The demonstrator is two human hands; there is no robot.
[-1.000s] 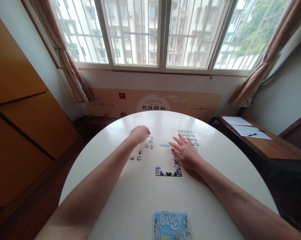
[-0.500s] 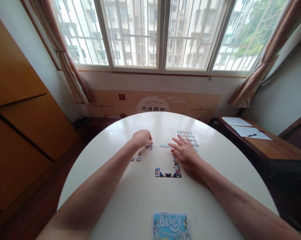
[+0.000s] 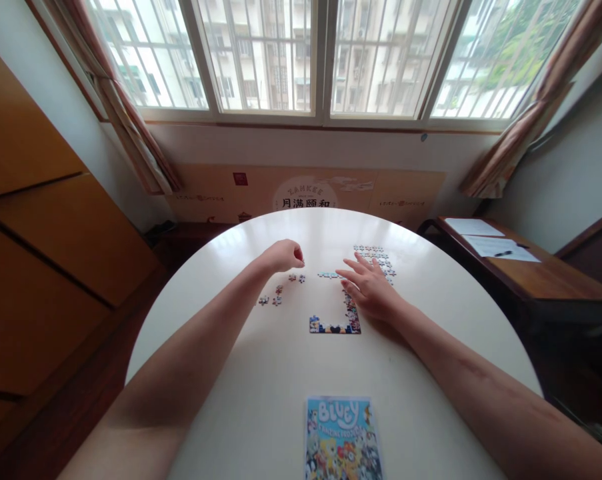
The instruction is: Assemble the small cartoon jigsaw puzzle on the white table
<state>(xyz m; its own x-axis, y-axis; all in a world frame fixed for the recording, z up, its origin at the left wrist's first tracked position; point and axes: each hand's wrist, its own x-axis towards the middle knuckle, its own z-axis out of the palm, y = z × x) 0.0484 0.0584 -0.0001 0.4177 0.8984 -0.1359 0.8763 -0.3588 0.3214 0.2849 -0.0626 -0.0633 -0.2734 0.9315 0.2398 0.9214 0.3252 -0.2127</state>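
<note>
My left hand (image 3: 283, 255) is pinched just above the table, left of centre, with a small puzzle piece (image 3: 303, 262) barely showing at its fingertips. Below it lie a few loose puzzle pieces (image 3: 297, 278), and more loose pieces (image 3: 277, 300) are scattered to the left. My right hand (image 3: 368, 287) lies open with fingers spread, resting over the right side of a partly joined puzzle border (image 3: 335, 329). That border shows its bottom edge and part of its right side. A short joined strip (image 3: 327, 275) reaches toward my right fingertips. The hand hides part of the border.
Rows of loose pieces (image 3: 373, 250) lie beyond my right hand. A Bluey picture card (image 3: 343, 437) is near me on the round white table (image 3: 261, 393). At the right, a wooden side table (image 3: 523, 277) carries papers (image 3: 501, 249) and a pen (image 3: 504, 253).
My left hand has lifted slightly away from the loose pieces, uncovering more of them. My right hand stays in place. The view has tilted down a little, showing more of the picture card.
</note>
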